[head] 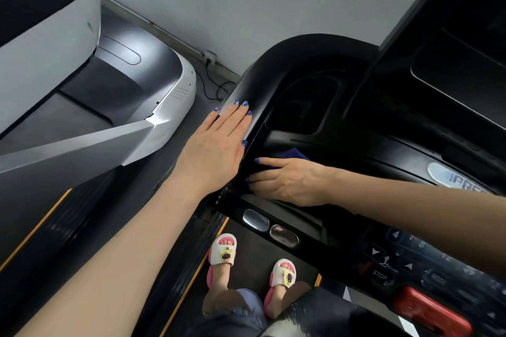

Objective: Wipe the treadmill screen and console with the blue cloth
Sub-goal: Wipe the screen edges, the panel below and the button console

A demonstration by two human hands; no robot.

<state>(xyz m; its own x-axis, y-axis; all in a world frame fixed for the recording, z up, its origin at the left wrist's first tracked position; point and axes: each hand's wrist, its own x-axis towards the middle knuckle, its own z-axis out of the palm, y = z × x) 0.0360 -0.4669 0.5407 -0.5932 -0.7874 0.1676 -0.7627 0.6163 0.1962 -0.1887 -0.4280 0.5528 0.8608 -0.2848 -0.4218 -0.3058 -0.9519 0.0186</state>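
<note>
L hand flat on console – R hand presses cloth.

1. Left hand lay flat on the console left edge.
2. Right hand rested on the cloth in the console tray.
3. A second treadmill stood to the left.

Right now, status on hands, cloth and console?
Left hand flat, braced on console's left edge. Right hand pressing blue cloth into the console tray. Cloth mostly hidden under the hand. Nothing in the way.
</note>
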